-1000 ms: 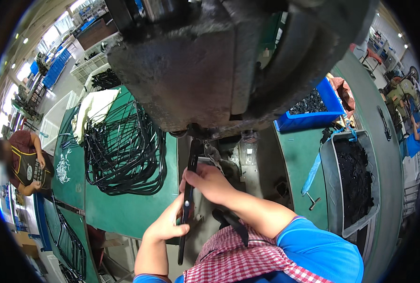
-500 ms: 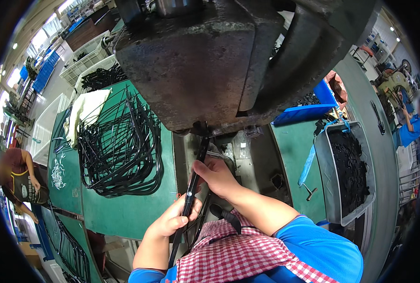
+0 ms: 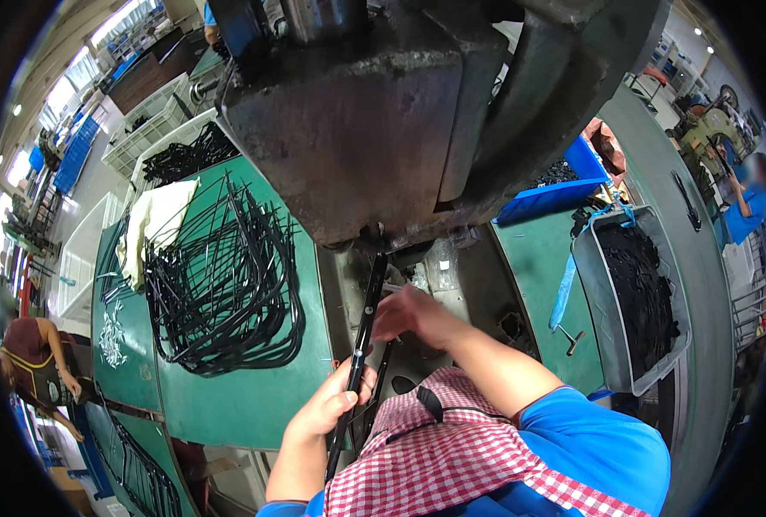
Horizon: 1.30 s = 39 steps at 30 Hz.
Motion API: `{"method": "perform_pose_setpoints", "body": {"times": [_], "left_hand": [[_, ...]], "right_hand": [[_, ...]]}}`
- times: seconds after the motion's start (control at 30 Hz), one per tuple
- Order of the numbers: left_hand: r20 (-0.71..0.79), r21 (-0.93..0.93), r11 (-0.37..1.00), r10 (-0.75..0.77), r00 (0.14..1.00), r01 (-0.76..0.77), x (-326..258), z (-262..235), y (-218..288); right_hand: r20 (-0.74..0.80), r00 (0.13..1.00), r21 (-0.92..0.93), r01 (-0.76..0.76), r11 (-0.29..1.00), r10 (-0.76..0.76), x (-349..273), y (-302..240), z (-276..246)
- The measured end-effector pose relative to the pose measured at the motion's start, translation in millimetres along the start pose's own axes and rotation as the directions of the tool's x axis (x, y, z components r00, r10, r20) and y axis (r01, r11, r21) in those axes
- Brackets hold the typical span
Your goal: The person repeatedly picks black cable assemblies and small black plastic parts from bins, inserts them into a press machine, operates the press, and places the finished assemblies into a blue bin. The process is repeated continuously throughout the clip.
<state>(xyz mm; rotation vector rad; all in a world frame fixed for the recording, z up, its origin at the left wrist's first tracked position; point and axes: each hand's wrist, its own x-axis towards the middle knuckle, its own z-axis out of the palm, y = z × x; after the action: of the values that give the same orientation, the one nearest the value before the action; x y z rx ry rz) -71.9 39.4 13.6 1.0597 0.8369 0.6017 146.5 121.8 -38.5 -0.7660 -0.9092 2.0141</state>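
Note:
A long black metal strip (image 3: 368, 317), with small shiny spots along it, runs from under the heavy metal press head (image 3: 348, 155) down toward my apron. My left hand (image 3: 335, 401) is wrapped round its lower part, thumb along the strip. Just right of the strip's middle is my right hand (image 3: 410, 314), smeared by motion. Its fingers cannot be made out, nor whether they touch the strip. The strip's upper end sits at the lower edge of the press head, where shadow hides the details.
A stack of bent black rods (image 3: 228, 302) lies on the green table (image 3: 202, 409) at left, by a pale cloth (image 3: 161, 215) and small silvery pieces (image 3: 111, 336). On the right are a blue bin (image 3: 564, 194), a grey tub (image 3: 645, 379) of black parts and a T-handled tool (image 3: 575, 343).
My right hand has come off its grip on the strip and moved slightly right. My left hand still holds the strip, a little lower in view. The whole view has shifted slightly.

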Motion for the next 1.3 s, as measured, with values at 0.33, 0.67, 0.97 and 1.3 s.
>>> {"method": "perform_pose_setpoints", "body": {"times": [0.33,0.67,0.97,1.3], "left_hand": [[0.025,-0.061,0.998,-0.007,1.000,0.009,-0.2,1.5,-8.1],[0.003,-0.082,0.996,0.041,0.999,-0.040,-1.9,-3.2,-22.8],[-0.122,-0.111,0.994,-0.023,0.992,0.009,1.5,7.7,-27.2],[-0.272,-0.169,0.984,0.002,0.962,-0.050,0.4,31.0,-40.8]], "right_hand": [[0.000,0.628,-0.970,-0.188,-0.152,-0.778,120.9,-31.4,-144.7],[-0.181,0.855,-0.628,0.279,0.726,-0.486,33.1,-68.9,-7.1],[0.082,0.653,-0.944,0.294,0.152,-0.753,39.0,-66.9,25.6],[-0.189,0.493,-0.973,0.024,0.230,-0.850,-99.0,-94.6,-115.8]]}}
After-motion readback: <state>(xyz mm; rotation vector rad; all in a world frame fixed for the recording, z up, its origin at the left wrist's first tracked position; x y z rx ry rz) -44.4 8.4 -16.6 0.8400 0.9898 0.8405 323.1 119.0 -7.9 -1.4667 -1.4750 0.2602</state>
